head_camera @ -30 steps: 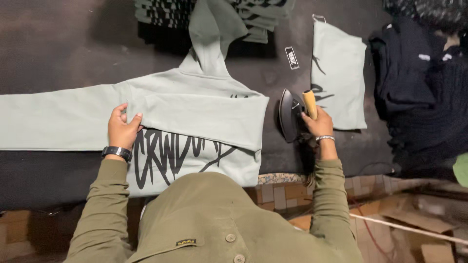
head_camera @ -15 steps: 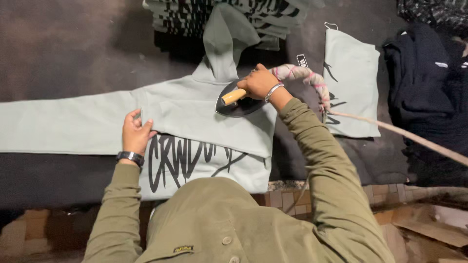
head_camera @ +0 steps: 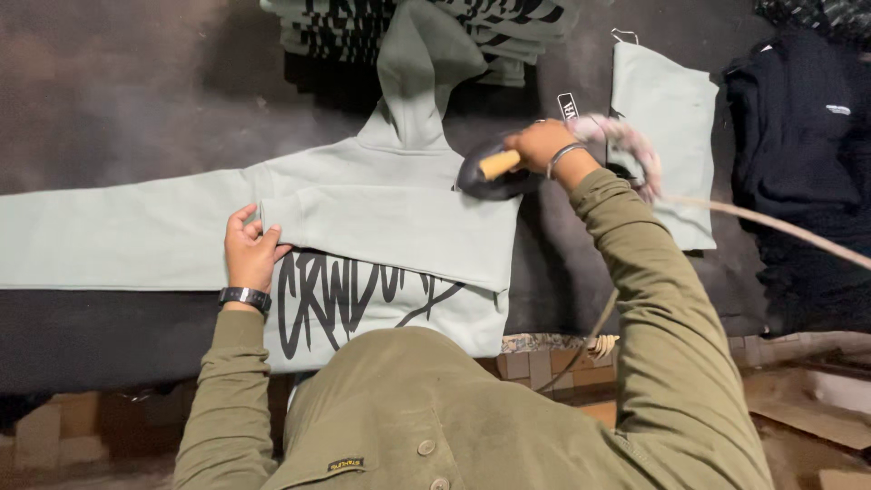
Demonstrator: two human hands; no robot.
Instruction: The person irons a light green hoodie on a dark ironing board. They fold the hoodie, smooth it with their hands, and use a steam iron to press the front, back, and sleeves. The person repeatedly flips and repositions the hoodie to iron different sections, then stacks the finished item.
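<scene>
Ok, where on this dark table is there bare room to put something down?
The widest bare patch of the table lies upper left, above the hoodie's outstretched sleeve. A narrower strip runs below that sleeve, left of the left hand. The right side is crowded: right hand on the iron, a folded pale garment, dark clothes, and the stack at top.

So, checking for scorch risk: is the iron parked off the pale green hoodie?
No, the right hand holds the iron on the hoodie.

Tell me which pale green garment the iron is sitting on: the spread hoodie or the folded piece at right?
The spread hoodie. The iron, held in the right hand, rests by its shoulder near the hood; the folded piece lies apart, untouched. The left hand pins the folded sleeve.
</scene>
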